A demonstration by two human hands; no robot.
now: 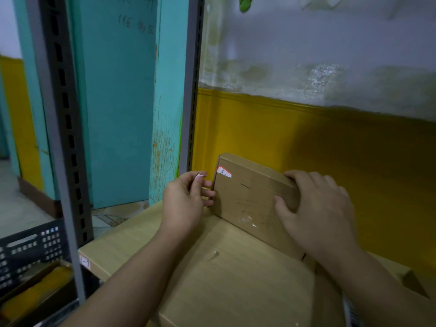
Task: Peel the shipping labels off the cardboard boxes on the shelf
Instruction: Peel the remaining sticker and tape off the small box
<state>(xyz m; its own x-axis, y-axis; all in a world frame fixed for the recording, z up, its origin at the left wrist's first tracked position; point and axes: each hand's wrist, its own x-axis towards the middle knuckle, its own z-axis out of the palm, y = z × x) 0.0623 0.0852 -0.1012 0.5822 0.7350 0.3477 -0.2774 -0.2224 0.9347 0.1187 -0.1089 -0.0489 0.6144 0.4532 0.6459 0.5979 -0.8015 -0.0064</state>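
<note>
Two bare hands flank a small cardboard box [245, 199] standing on edge at the far edge of a larger flat box [236, 279]. The left hand [184, 201] pinches a white label scrap [199, 177] just beside the small box's left edge. A red-edged label remnant [223, 172] clings to its upper left corner. The right hand [316, 213] grips its right end.
</note>
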